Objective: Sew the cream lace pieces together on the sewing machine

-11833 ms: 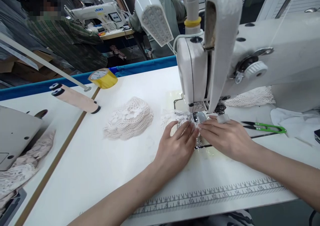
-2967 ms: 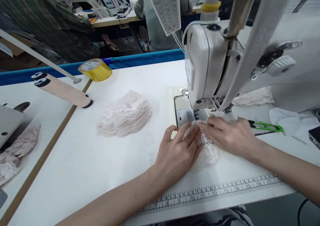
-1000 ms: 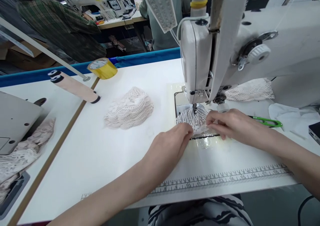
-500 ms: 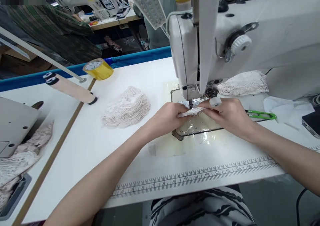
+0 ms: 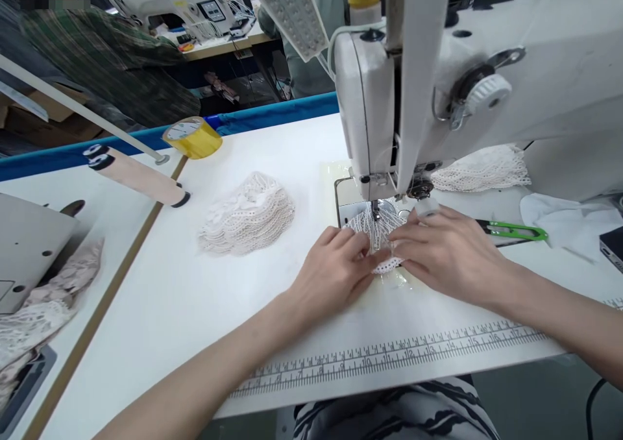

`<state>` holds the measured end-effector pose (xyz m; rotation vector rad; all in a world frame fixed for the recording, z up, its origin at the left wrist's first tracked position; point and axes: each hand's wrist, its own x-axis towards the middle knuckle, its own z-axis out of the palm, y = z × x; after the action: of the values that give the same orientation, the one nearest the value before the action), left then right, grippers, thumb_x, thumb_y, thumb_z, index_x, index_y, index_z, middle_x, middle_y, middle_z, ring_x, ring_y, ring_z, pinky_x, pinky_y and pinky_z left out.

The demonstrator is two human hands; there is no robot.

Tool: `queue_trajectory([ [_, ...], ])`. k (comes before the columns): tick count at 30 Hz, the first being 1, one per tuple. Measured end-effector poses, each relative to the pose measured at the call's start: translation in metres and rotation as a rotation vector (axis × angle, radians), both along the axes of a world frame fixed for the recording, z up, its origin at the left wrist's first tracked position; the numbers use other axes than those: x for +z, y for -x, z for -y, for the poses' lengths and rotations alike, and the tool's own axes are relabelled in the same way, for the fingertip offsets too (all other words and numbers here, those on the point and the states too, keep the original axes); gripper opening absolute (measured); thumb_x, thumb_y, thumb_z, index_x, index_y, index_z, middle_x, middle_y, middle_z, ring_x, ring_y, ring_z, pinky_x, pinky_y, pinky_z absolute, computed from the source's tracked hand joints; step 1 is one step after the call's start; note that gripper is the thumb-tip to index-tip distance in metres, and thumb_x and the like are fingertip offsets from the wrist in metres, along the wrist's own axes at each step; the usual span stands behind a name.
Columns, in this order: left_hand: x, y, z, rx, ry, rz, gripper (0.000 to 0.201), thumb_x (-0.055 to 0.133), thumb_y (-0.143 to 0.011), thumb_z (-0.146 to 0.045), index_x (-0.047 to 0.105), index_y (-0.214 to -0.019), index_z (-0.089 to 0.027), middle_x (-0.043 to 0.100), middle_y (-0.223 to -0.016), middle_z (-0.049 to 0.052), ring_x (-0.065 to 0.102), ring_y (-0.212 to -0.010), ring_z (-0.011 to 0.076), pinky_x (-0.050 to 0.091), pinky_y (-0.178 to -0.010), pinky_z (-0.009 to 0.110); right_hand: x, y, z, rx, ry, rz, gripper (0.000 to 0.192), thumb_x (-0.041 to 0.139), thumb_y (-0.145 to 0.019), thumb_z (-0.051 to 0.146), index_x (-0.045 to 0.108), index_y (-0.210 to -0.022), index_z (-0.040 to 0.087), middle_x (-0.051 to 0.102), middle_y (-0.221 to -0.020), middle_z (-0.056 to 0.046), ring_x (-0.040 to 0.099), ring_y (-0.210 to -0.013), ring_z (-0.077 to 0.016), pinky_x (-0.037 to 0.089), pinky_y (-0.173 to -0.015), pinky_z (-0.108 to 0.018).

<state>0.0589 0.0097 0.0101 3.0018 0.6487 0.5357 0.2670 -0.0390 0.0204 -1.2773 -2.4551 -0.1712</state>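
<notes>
A white lace piece (image 5: pixel 388 266) lies spread under the presser foot (image 5: pixel 375 210) of the sewing machine (image 5: pixel 363 112). My left hand (image 5: pixel 335 265) has its fingers bent over the lace's left and front part, thumb toward the middle. On the other side my right hand (image 5: pixel 445 252) grips the lace's right edge with fingers and thumb close together. Parts of the lace are hidden beneath both hands. Left of them, a stack of white lace pieces (image 5: pixel 248 216) rests on the white table (image 5: pixel 272 310).
Green thread snips (image 5: pixel 516 230) lie right of my right hand, near white cloth (image 5: pixel 567 219). More lace (image 5: pixel 484 169) sits behind the machine head. A yellow tape roll (image 5: pixel 193 138) and thread cone (image 5: pixel 139 177) are at the left. A person's plaid sleeve (image 5: pixel 114 44) shows beyond.
Both hands have moved toward me and down onto the table. The lace, earlier bunched up between my fingers, now lies spread flat under the presser foot.
</notes>
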Motion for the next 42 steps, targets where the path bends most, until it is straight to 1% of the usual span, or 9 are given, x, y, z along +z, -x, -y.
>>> queue_trajectory([
  [3, -0.007, 0.003, 0.012, 0.038, -0.227, -0.029, 0.027, 0.053, -0.09, -0.018, 0.064, -0.115, -0.022, 0.064, -0.119, 0.007, 0.056, -0.102, 0.0225, 0.038, -0.082, 0.037, -0.002, 0.003, 0.002, 0.019, -0.063, 0.037, 0.026, 0.051, -0.085, 0.007, 0.069, -0.071, 0.018, 0.072, -0.082, -0.002, 0.06, -0.085, -0.0182, 0.035, -0.068, -0.031],
  [5, -0.008, 0.004, 0.016, 0.047, -0.243, -0.05, 0.028, 0.053, -0.091, -0.019, 0.062, -0.117, -0.021, 0.062, -0.125, 0.007, 0.052, -0.117, 0.0232, 0.035, -0.09, 0.039, -0.003, 0.004, 0.003, 0.02, -0.067, 0.037, 0.026, 0.05, -0.084, 0.005, 0.069, -0.072, 0.018, 0.072, -0.079, -0.002, 0.06, -0.087, -0.0173, 0.035, -0.068, -0.031],
  [7, -0.009, 0.004, 0.016, 0.051, -0.225, -0.059, 0.029, 0.052, -0.092, -0.02, 0.061, -0.119, -0.02, 0.064, -0.122, 0.008, 0.051, -0.121, 0.0227, 0.034, -0.094, 0.04, -0.004, 0.004, 0.002, 0.025, -0.066, 0.042, 0.027, 0.049, -0.084, 0.004, 0.069, -0.074, 0.018, 0.071, -0.078, -0.001, 0.061, -0.086, -0.0164, 0.034, -0.069, -0.031],
  [12, -0.01, 0.004, 0.011, 0.065, -0.18, -0.021, 0.028, 0.049, -0.093, -0.02, 0.061, -0.119, -0.021, 0.065, -0.12, 0.008, 0.058, -0.114, 0.0209, 0.033, -0.099, 0.042, -0.006, 0.003, -0.001, 0.029, -0.082, 0.035, 0.027, 0.047, -0.087, 0.005, 0.069, -0.078, 0.017, 0.072, -0.079, 0.0, 0.062, -0.086, -0.0158, 0.034, -0.069, -0.031],
  [20, -0.011, 0.0, -0.003, 0.087, -0.161, 0.032, 0.027, 0.048, -0.093, -0.019, 0.063, -0.116, -0.022, 0.066, -0.119, 0.008, 0.062, -0.109, 0.0199, 0.03, -0.105, 0.048, -0.012, 0.002, -0.012, -0.006, -0.187, 0.041, 0.026, 0.048, -0.088, 0.006, 0.07, -0.079, 0.017, 0.073, -0.081, 0.0, 0.063, -0.07, -0.014, 0.034, -0.065, -0.03],
  [28, -0.015, -0.004, -0.019, 0.11, -0.184, 0.016, 0.027, 0.045, -0.095, -0.021, 0.062, -0.117, -0.021, 0.065, -0.119, 0.009, 0.061, -0.112, 0.0204, 0.028, -0.107, 0.052, -0.023, -0.003, -0.025, -0.088, -0.219, 0.085, 0.025, 0.048, -0.09, 0.011, 0.071, -0.091, 0.019, 0.074, -0.08, -0.002, 0.064, -0.073, -0.0162, 0.039, -0.073, -0.031],
  [32, -0.014, -0.005, -0.013, 0.119, -0.206, 0.025, 0.025, 0.047, -0.094, -0.022, 0.063, -0.114, -0.021, 0.065, -0.12, 0.009, 0.061, -0.112, 0.0215, 0.029, -0.107, 0.053, -0.025, -0.003, -0.027, -0.096, -0.291, 0.106, 0.02, 0.052, -0.089, 0.015, 0.071, -0.093, 0.018, 0.074, -0.086, -0.003, 0.064, -0.078, -0.0171, 0.04, -0.073, -0.033],
  [37, -0.015, -0.001, 0.007, 0.1, -0.199, 0.078, 0.024, 0.049, -0.093, -0.018, 0.064, -0.112, -0.017, 0.068, -0.115, 0.007, 0.062, -0.108, 0.0195, 0.033, -0.108, 0.048, -0.023, -0.001, -0.016, -0.001, -0.323, 0.167, 0.021, 0.052, -0.089, 0.007, 0.07, -0.093, 0.015, 0.072, -0.1, 0.001, 0.063, -0.078, -0.0132, 0.04, -0.08, -0.033],
  [42, -0.016, 0.0, 0.011, 0.1, -0.19, 0.088, 0.024, 0.05, -0.093, -0.019, 0.064, -0.113, -0.016, 0.069, -0.113, 0.007, 0.063, -0.108, 0.0191, 0.031, -0.11, 0.049, -0.027, -0.001, -0.014, 0.014, -0.334, 0.137, 0.02, 0.052, -0.087, 0.005, 0.069, -0.091, 0.014, 0.073, -0.098, 0.0, 0.063, -0.079, -0.0139, 0.04, -0.077, -0.033],
])
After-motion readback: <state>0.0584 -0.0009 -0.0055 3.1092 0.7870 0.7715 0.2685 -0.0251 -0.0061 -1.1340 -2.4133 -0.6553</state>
